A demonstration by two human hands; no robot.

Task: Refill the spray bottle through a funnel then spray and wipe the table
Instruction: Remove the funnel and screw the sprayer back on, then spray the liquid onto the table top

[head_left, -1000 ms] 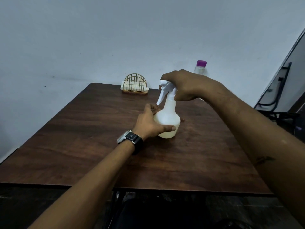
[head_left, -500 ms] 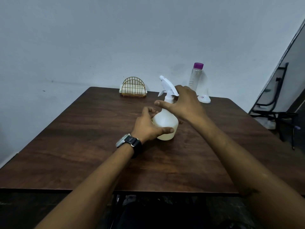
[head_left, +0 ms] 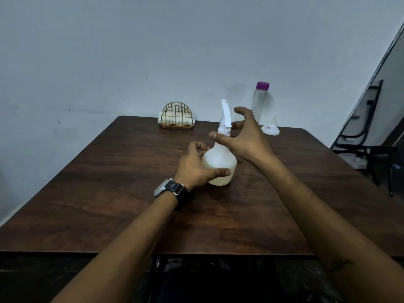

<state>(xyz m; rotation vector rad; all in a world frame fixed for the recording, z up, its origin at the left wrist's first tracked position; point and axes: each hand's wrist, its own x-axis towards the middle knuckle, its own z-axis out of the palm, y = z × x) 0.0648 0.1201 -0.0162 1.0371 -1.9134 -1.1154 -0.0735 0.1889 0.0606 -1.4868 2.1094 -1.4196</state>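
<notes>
Off the trigger head since a second ago, the right hand (head_left: 244, 139) now hangs beside the neck of the spray bottle (head_left: 219, 159), fingers spread wide, its thumb seemingly touching the collar. The left hand (head_left: 194, 169) grips the round body, which stands upright mid-table (head_left: 109, 193).

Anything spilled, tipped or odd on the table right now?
Nothing stands out. The spray bottle stands upright, held by the left hand; the clear bottle is upright and capped, the funnel rests rim-down beside it, and the table shows no spill.
</notes>
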